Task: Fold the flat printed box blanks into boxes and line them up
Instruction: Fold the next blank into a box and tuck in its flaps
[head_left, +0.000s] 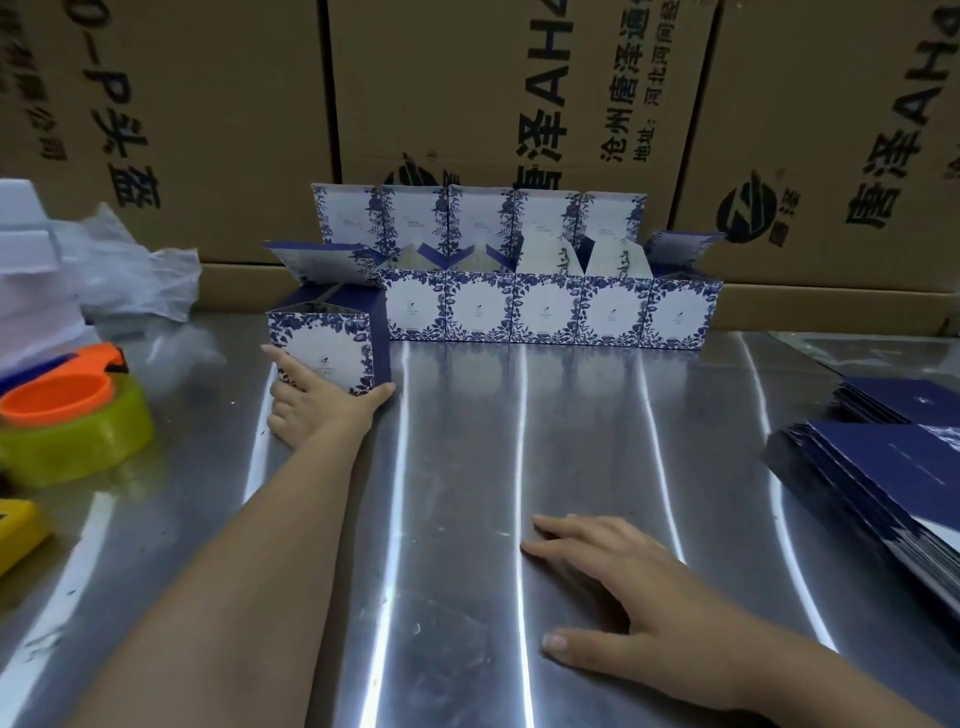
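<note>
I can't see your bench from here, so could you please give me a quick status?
Left hand grips new box, left of the row, not yet aligned. Right hand flat on table. Nothing between box and row.

Tape dispenser (67, 421), plastic bag (130, 270), brown cartons (467, 88)

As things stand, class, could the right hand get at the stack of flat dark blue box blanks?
Probably yes: the right hand rests open on the shiny metal table, with only bare tabletop between it and the stack of flat dark blue box blanks.
</note>
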